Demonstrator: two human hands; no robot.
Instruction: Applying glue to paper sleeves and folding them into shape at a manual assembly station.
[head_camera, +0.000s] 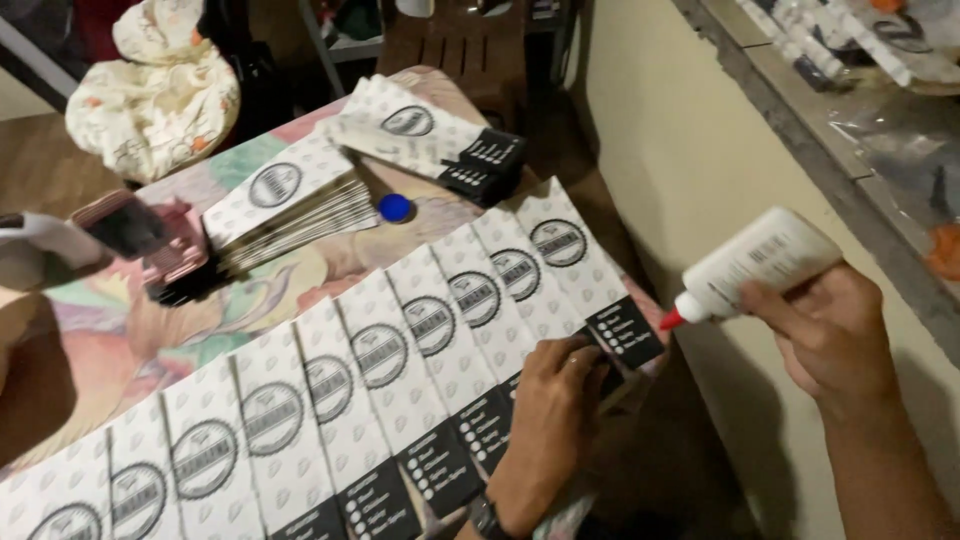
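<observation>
Right now I am pressing my left hand (552, 400) flat on the near end of a row of white printed paper sleeves with black bottom panels (400, 370), fingers spread and holding nothing, seemingly so the overlapped pieces are not sliding while I am working along their exposed edges. The sleeves are lying fanned like shingles across the patterned tablecloth (150, 330), each one covering most of its neighbour and leaving only a narrow strip bare, which looks to me like the part meant for gluing. My right hand (825, 335) is gripping a white plastic glue bottle with a red nozzle (755, 262), closed around its body and tilting it so the tip is pointing down and left toward the far end of the row, though it is hanging off the table edge and not touching paper. A small blue bottle cap (396, 207) is sitting loose between the row and a neat stack of the same sleeves (285, 205), with another pile (425, 135) lying further back
</observation>
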